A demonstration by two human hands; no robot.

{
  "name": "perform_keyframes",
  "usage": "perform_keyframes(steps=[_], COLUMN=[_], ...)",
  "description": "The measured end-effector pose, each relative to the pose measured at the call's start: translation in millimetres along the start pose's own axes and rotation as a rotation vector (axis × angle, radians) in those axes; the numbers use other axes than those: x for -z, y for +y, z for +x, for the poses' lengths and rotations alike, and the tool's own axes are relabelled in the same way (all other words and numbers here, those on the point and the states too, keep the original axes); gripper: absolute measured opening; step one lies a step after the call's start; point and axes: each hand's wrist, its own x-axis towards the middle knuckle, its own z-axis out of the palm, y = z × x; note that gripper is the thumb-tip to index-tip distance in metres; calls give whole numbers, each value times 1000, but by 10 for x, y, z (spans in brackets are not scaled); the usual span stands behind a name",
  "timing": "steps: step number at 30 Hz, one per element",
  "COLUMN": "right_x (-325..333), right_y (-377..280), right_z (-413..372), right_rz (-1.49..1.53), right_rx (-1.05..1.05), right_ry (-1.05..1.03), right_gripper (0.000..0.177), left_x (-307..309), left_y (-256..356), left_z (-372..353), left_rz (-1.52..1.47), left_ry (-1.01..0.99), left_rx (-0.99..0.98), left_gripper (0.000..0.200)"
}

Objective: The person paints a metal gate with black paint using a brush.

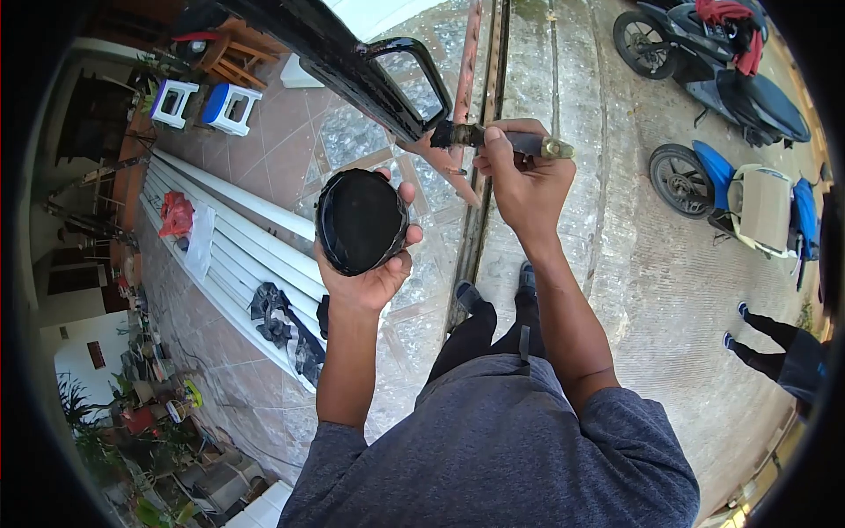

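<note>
My left hand [368, 286] is closed around a round paint container [361, 220], its fingers wrapping the right side. Black paint fills the container and smears its rim. In my right hand [535, 189] is a paintbrush [554, 149], pinched between thumb and fingers, with the handle's end pointing right. The dark bristles are at the lower end of a glossy black metal bar [343, 62], seemingly touching it. A curved black loop [427, 66] sticks out from that bar's side.
Long white pipes [238, 238] lie on the tiled floor at left, with a red plastic bag [176, 214] and dark cloth [286, 326] on them. Two stools [231, 107] stand behind. Motorcycles [731, 79] are parked at right, near another person [788, 352]. A rail [493, 79] runs along the ground.
</note>
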Motion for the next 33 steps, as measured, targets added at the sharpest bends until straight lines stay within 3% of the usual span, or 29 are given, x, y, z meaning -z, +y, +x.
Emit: perform_keyframes(steps=[3, 6, 8, 13, 17, 22, 26, 28, 33], right_x=[-302, -448, -385, -474, -455, 30, 213, 126, 241], right_y=[-36, -223, -182, -20, -188, -339, 329, 548, 601], right_z=[35, 48, 46, -29, -12, 20, 252, 195, 289], right_rz=[-234, -12, 82, -352, 98, -3, 6, 160, 461], right_rx=[170, 103, 177, 172, 116, 95, -177, -314, -341], right_ry=[-44, 11, 94, 141, 107, 304, 179, 95, -7], right_gripper=[10, 11, 12, 11, 15, 19, 18, 23, 23], left_x=[63, 93, 89, 42, 45, 42, 29, 76, 162], left_y=[149, 284, 349, 454, 531, 568, 498, 458, 322], left_z=[-41, -111, -156, -233, -258, -246, -215, -183, -110], left_rz=[-36, -32, -32, -52, -20, -13, -24, -20, -17], left_ry=[-55, -69, -70, -25, 10, 18, 4, -3, -14], left_rx=[48, 90, 103, 114, 137, 148, 144, 145, 133], left_gripper=[72, 74, 76, 79, 76, 74, 72, 71, 71])
